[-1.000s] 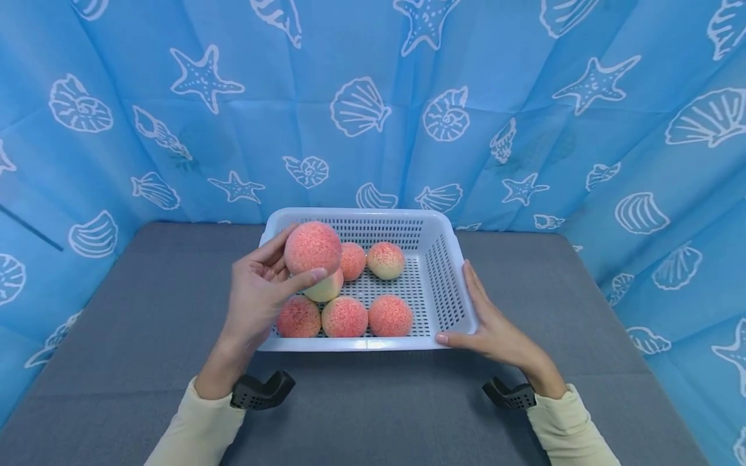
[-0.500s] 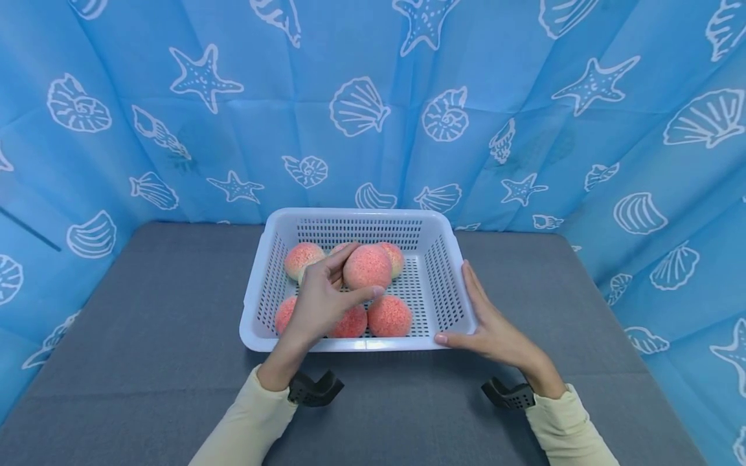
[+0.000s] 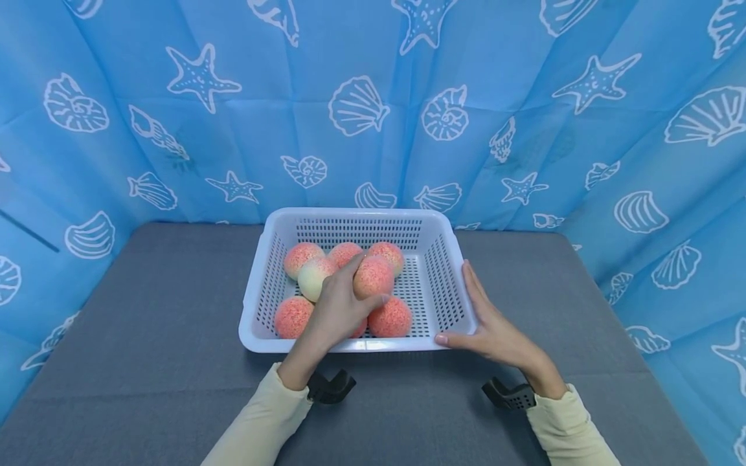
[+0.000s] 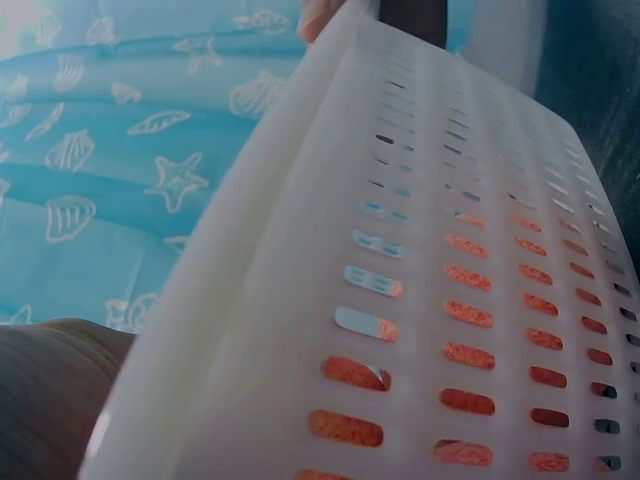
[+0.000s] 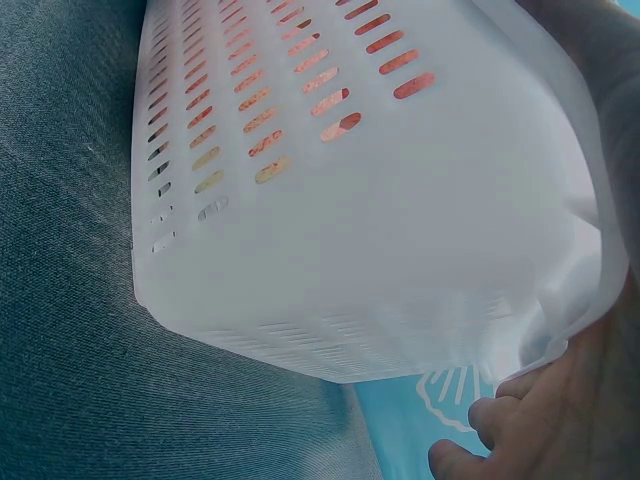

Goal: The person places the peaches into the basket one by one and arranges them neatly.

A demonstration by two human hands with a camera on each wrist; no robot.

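My left hand (image 3: pixel 340 303) holds a pinkish-red peach (image 3: pixel 375 277) between thumb and fingers, inside a white slotted plastic basket (image 3: pixel 408 344). Other peaches lie around it: a pale one (image 3: pixel 313 277) left of the hand, three along the back, and a red one (image 3: pixel 293 317) and another red one (image 3: pixel 390 317) at the front. Part of a further front peach shows behind my left hand. My right hand (image 3: pixel 495 333) grips the basket's right front corner, thumb on the front rim and fingers along the right side. In the right wrist view, fingertips (image 5: pixel 490 420) bend beneath the rim.
The basket stands on a grey cloth-covered table (image 3: pixel 175 310). Close behind the table hangs a blue curtain (image 3: pixel 315 84) with white shells and starfish; it also runs along both sides. The basket's walls stand around the peaches.
My left hand has carried the peach rightward from the basket's left part to its middle, then slightly lower toward the front row. My right hand has stayed on the basket's corner.
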